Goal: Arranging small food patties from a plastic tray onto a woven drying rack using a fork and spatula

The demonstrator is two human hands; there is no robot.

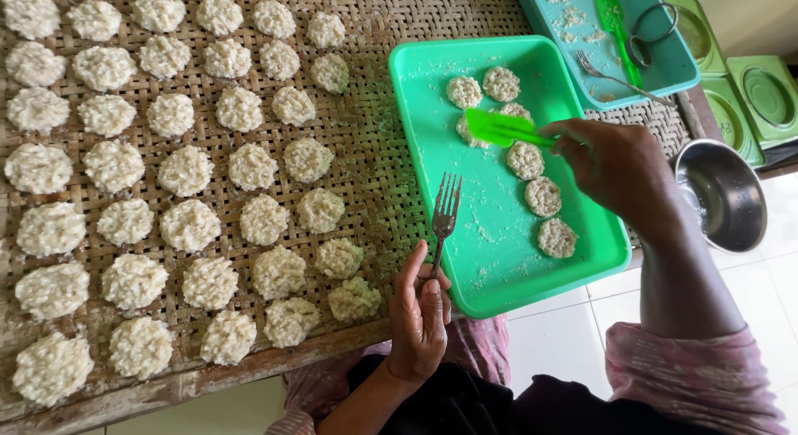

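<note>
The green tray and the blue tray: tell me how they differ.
The green tray lies whole in view and nearer the person; the blue tray sits farther off, cut by the frame's top edge. The green tray holds round rice patties; the blue tray holds only crumbs, a second fork, a green tool and a metal ring. The right hand works a green spatula over the green tray; no hand is over the blue. Both are plastic, rectangular and crumb-strewn.
</note>
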